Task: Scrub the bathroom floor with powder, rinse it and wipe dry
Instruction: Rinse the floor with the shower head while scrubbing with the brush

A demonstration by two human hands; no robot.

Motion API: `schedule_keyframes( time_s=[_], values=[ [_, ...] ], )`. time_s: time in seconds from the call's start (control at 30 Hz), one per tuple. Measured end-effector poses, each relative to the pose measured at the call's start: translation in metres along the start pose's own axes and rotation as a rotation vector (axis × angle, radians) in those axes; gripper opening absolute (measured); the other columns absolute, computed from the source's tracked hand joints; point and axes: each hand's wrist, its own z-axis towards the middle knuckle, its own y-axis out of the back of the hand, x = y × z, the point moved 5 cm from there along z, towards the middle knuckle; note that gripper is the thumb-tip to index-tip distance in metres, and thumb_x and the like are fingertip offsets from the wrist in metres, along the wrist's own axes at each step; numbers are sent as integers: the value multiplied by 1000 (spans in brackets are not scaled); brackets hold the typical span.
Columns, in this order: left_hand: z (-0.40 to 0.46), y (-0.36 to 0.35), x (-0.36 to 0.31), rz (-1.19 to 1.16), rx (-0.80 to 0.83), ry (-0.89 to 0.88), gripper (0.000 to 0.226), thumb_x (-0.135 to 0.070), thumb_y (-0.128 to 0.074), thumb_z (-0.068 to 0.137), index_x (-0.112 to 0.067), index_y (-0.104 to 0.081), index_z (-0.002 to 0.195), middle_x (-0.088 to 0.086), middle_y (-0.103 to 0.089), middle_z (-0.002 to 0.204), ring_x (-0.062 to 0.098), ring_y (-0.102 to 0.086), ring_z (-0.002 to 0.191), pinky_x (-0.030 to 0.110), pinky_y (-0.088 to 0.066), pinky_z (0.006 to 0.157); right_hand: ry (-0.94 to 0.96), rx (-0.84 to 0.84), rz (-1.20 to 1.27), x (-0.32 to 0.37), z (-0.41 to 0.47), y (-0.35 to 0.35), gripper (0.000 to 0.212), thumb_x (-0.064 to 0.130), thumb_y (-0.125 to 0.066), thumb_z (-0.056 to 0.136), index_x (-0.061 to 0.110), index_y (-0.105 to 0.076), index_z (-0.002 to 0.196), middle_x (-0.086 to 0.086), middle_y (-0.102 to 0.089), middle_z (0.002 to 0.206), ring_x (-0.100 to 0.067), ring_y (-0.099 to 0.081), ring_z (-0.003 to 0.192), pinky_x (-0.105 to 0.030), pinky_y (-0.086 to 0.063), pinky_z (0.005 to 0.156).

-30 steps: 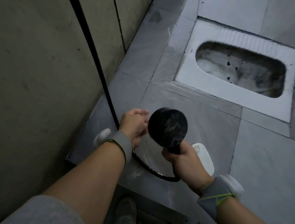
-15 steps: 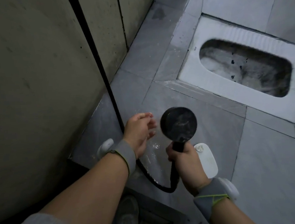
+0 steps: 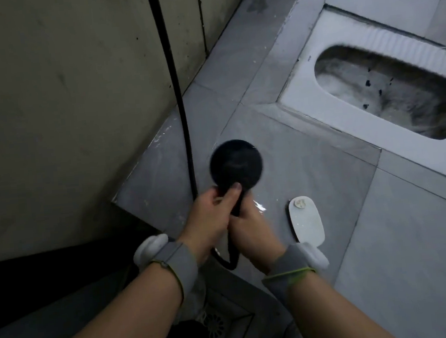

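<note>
Single view only, from a camera worn on the person's head, looking forward and steeply down. Both forearms enter from the bottom edge and meet near the centre, close to the lens. The wall point(image 3: 62, 102) fills the left half, seen obliquely from above. The grey tiled floor point(image 3: 386, 262) runs from centre to right, further off. The squat toilet pan point(image 3: 333, 121) lies at upper right, cut by the frame edge. Wide-angle distortion bends straight lines towards the edges.

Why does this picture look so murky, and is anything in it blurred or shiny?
Head view: dim, grey light throughout; the shower head and both hands, left and right, are motion-blurred; a small bright glint sits on the wet floor tile; straight wall lines bow, typical wide-angle distortion.
</note>
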Motion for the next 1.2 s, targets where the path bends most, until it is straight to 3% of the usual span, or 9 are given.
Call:
schedule_keyframes(
  time_s=[0.13,0.3,0.43,0.6,0.73,0.87,1.0,1.07,1.2],
  values=[
    [-12,33,2,180,-93,-13,26,-44,-53,93,-21,-60,104,7,-68,104,25,-65,100,48,-49,95,26,277,-2,13,-18,-28,51,-6,-58,86,21,-43,126,-12,-61,122,-17,-60,112,-31,-51,95],
    [-43,42,15,214,-86,-77,51,-61,-52,83,-20,-52,114,2,-67,106,20,-63,103,48,-49,94,45,367,-150,-5,-47,-8,55,-1,-58,88,21,-47,137,9,-61,111,2,-56,98,-8,-41,83],
    [-57,48,38,497,-121,-138,30,-43,-48,94,-16,-42,106,-1,-58,96,18,-56,94,32,-45,75,-96,99,-296,-54,-45,54,41,10,-60,90,16,-54,131,-9,-62,117,-19,-59,103,-30,-46,91],
    [-62,71,80,1141,-30,-194,33,-54,-46,90,-24,-44,104,-9,-49,98,19,-49,100,36,-33,86,-38,-251,-621,-92,-34,126,31,9,-61,83,12,-63,114,-16,-58,112,-36,-53,106,-38,-41,95],
    [-61,74,96,1271,24,-255,56,-69,-19,71,-30,-44,104,-12,-52,98,14,-48,99,33,-26,86,-116,-361,-883,-101,-27,147,41,24,-66,83,18,-56,122,-15,-42,131,-40,-38,121,-39,-33,100],
    [-57,71,114,1364,128,-295,33,-58,-40,86,-32,-41,105,-13,-48,100,13,-45,102,34,-24,95,-134,-418,-1002,-112,-7,142,56,34,-73,76,18,-47,123,-15,-42,129,-39,-40,118,-46,-38,95],
    [-60,74,129,1461,128,-400,29,-50,-52,85,-31,-43,105,-9,-50,98,17,-47,101,38,-24,95,-46,-391,-1141,-120,7,131,45,22,-69,79,8,-49,117,-21,-44,119,-39,-45,109,-51,-45,89],
    [-61,75,135,1479,132,-464,33,-48,-59,79,-32,-42,102,-8,-51,90,19,-51,93,39,-27,91,127,-356,-1195,-119,-2,114,31,20,-62,80,11,-52,108,-18,-48,112,-38,-47,100,-49,-46,81],
    [-64,69,134,1487,175,-612,35,-50,-58,70,-33,-43,96,-9,-51,81,17,-53,82,38,-27,85,420,113,-1181,-128,-18,88,53,28,-68,61,23,-46,109,-5,-48,115,-34,-45,95,-44,-42,78]
  ],
)
